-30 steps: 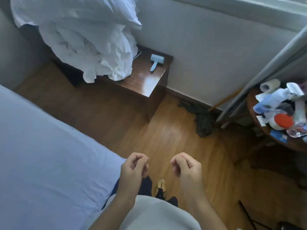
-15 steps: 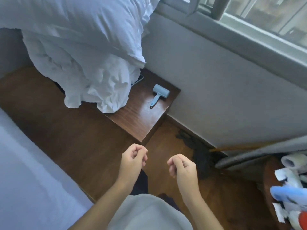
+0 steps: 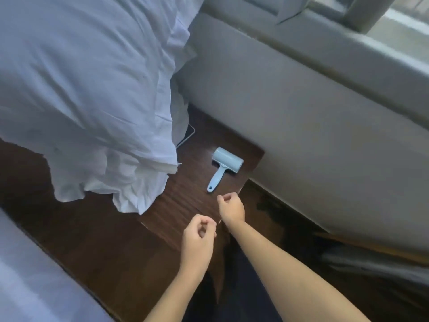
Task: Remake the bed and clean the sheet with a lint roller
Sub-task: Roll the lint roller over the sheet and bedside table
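Note:
A pale blue lint roller (image 3: 222,166) lies on the dark wooden nightstand (image 3: 185,205), its handle pointing toward me. My right hand (image 3: 231,209) hovers just below the handle's end, fingers loosely curled, holding nothing. My left hand (image 3: 199,241) hangs lower and nearer to me, also loosely curled and empty. A heap of white bedding and a pillow (image 3: 88,89) is piled on the nightstand's left part. The bed's white sheet (image 3: 30,275) fills the lower left corner.
A grey wall (image 3: 313,126) under a window sill stands right behind the nightstand. A dark flat device (image 3: 186,135) peeks out from under the bedding. Dark cloth (image 3: 269,203) lies on the wooden floor by the wall.
The view has closed in on the nightstand. My right hand has reached forward to just short of the lint roller's handle; my left hand trails behind it.

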A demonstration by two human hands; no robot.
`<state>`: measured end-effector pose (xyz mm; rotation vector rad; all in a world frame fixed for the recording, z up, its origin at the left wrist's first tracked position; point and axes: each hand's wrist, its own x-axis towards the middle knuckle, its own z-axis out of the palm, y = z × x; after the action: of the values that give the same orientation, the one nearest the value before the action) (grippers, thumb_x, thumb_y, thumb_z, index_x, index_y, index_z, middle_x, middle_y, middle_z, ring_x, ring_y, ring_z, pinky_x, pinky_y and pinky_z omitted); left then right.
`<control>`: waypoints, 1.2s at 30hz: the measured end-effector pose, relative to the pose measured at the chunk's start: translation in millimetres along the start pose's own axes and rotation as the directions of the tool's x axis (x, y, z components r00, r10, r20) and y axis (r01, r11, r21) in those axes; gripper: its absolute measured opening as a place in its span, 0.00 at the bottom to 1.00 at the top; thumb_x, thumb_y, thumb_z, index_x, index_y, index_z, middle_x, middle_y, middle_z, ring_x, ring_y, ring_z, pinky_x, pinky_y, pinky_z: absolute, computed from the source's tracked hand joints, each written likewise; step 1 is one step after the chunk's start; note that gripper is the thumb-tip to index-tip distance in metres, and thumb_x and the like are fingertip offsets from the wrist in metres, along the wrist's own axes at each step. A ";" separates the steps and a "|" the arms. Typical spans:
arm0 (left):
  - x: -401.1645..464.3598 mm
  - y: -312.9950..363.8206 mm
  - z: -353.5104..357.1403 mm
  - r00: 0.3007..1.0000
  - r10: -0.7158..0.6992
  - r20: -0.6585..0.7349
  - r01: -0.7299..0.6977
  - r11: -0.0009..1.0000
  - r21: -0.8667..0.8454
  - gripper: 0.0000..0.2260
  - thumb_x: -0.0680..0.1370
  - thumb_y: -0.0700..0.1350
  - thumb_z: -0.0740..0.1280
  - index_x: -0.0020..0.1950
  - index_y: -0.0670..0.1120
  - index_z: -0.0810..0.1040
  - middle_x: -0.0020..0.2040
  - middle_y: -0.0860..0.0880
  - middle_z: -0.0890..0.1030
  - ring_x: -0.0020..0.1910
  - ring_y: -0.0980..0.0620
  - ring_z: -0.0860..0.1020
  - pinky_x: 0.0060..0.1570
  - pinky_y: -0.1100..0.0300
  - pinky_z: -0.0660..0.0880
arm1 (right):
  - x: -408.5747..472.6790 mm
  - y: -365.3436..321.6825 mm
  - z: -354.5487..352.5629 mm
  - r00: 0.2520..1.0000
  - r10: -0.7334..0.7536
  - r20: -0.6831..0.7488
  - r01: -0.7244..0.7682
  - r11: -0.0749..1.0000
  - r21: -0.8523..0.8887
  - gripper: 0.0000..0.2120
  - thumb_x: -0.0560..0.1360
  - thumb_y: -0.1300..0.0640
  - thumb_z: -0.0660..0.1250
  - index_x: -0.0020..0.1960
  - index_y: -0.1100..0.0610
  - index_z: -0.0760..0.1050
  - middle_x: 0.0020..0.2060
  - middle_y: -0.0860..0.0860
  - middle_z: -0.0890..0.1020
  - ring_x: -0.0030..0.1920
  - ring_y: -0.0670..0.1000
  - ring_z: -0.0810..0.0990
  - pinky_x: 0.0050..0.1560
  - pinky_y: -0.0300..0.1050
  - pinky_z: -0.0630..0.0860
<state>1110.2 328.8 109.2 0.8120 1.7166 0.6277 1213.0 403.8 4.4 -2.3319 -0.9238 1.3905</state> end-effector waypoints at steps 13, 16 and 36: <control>99.4 13.1 17.2 0.974 -0.156 -0.164 0.136 0.983 -0.124 0.04 0.80 0.42 0.65 0.49 0.47 0.80 0.37 0.50 0.79 0.37 0.56 0.76 0.41 0.63 0.76 | 133.9 -47.6 52.5 0.969 0.232 -0.080 -0.239 0.967 -0.086 0.33 0.75 0.45 0.71 0.70 0.60 0.63 0.67 0.57 0.73 0.64 0.62 0.77 0.63 0.57 0.75; 100.1 13.9 17.7 0.968 -0.179 -0.174 0.158 0.979 -0.131 0.04 0.80 0.42 0.65 0.50 0.47 0.80 0.39 0.49 0.79 0.38 0.56 0.77 0.42 0.63 0.76 | 139.7 -47.9 55.3 0.969 0.235 -0.080 -0.243 0.964 -0.110 0.29 0.74 0.48 0.72 0.68 0.60 0.67 0.64 0.57 0.75 0.61 0.61 0.79 0.61 0.57 0.77; -14.2 34.8 -34.3 0.866 0.490 0.096 -0.428 0.630 0.648 0.39 0.74 0.70 0.60 0.79 0.56 0.53 0.75 0.54 0.62 0.74 0.54 0.60 0.73 0.52 0.63 | -153.5 -21.0 -107.0 0.878 -0.290 0.381 0.416 0.855 -0.309 0.14 0.76 0.55 0.70 0.55 0.46 0.66 0.41 0.46 0.80 0.39 0.52 0.82 0.39 0.44 0.81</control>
<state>1087.0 339.1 153.3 1.7991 1.8329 0.3788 1245.6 329.9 174.6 -2.0403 -1.7738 1.5594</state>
